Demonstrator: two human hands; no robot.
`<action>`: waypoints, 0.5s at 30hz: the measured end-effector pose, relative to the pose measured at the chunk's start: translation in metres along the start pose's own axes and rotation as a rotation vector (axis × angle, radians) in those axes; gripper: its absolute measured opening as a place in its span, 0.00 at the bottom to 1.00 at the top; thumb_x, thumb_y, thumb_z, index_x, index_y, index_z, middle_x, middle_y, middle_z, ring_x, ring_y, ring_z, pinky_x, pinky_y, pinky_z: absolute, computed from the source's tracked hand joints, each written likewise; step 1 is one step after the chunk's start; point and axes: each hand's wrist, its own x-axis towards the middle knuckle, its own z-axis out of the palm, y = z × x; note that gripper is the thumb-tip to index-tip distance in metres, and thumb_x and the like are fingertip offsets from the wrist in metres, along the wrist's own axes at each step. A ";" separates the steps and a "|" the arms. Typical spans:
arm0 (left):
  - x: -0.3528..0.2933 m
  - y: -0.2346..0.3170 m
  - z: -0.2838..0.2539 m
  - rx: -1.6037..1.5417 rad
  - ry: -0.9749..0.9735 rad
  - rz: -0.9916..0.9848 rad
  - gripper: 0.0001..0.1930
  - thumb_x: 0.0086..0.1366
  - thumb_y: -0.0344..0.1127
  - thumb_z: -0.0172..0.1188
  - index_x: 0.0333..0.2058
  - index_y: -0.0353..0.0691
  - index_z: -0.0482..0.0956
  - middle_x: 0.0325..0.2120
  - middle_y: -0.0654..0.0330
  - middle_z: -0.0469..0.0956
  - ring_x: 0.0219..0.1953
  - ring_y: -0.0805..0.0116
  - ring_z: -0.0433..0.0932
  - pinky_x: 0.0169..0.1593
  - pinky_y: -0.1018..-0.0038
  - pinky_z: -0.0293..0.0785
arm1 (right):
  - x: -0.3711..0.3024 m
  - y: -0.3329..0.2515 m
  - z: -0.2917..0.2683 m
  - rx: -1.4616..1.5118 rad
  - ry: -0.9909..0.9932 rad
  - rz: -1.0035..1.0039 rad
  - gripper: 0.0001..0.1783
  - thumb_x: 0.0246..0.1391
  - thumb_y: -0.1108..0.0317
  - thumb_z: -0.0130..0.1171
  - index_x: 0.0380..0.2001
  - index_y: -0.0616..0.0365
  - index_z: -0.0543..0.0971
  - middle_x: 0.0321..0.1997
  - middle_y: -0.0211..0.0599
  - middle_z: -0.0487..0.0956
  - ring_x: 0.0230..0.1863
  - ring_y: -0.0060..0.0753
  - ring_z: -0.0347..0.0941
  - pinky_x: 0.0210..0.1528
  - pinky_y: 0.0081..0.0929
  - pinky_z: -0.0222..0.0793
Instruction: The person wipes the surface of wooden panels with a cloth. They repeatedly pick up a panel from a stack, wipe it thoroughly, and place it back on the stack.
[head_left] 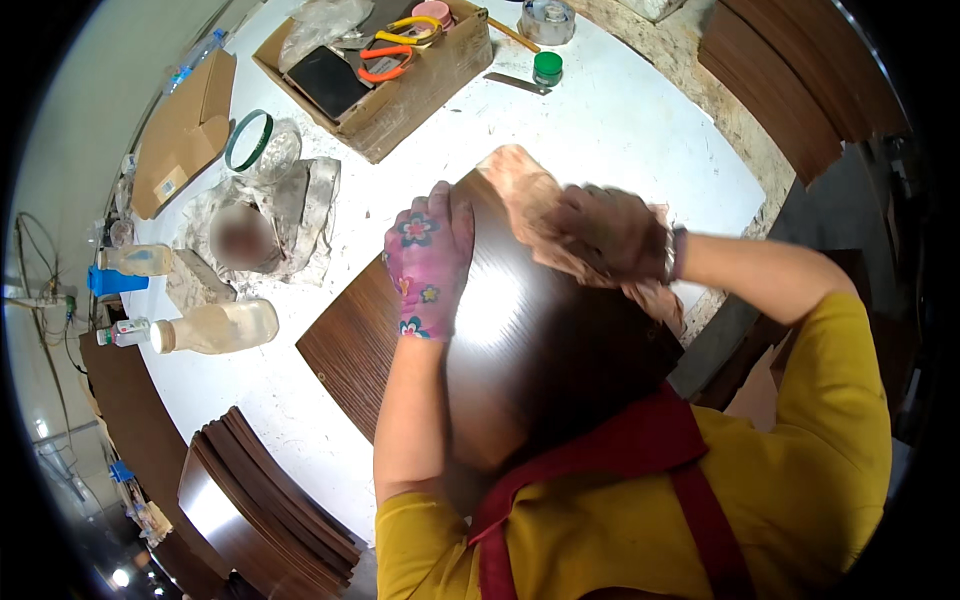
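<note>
A dark brown wood-grain panel (345, 345) lies at an angle on the white table before me, glossy under the light. My left hand (428, 265), in a pink flowered glove, rests flat across the panel's far left edge with its fingers stretched out. In my right hand (615, 235), gloved and slightly blurred, is a bunched pale cloth with reddish stains (520, 185). This cloth lies against the panel's far right side, and part of it hangs out beside my wrist. My right fingers are wrapped over it.
Beyond the panel stands a cardboard box (420, 100) with orange- and yellow-handled tools. A green-lidded jar (547, 68) is nearby. Left are a stained rag (315, 215), an open jar (272, 150) and a cloudy bottle (225, 327). Stacked brown panels (265, 510) stand lower left.
</note>
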 end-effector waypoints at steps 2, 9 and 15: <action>0.000 -0.002 0.007 0.044 0.025 -0.020 0.21 0.67 0.47 0.49 0.51 0.41 0.75 0.37 0.51 0.79 0.41 0.53 0.78 0.48 0.62 0.72 | 0.016 0.023 0.030 0.057 -0.082 0.120 0.16 0.54 0.59 0.55 0.44 0.52 0.74 0.37 0.44 0.73 0.34 0.47 0.74 0.35 0.41 0.72; 0.006 -0.001 0.009 0.005 0.061 0.099 0.19 0.67 0.45 0.50 0.50 0.41 0.76 0.39 0.50 0.79 0.41 0.52 0.78 0.48 0.61 0.72 | 0.052 0.083 0.056 0.172 0.129 0.333 0.17 0.55 0.61 0.50 0.45 0.56 0.74 0.43 0.43 0.75 0.43 0.44 0.74 0.47 0.37 0.71; 0.004 -0.059 0.052 -0.190 0.020 0.191 0.20 0.71 0.39 0.44 0.53 0.30 0.71 0.50 0.44 0.74 0.52 0.51 0.72 0.55 0.62 0.69 | 0.040 0.047 0.071 0.662 0.080 0.247 0.18 0.43 0.61 0.61 0.39 0.56 0.78 0.37 0.36 0.80 0.37 0.37 0.77 0.42 0.29 0.72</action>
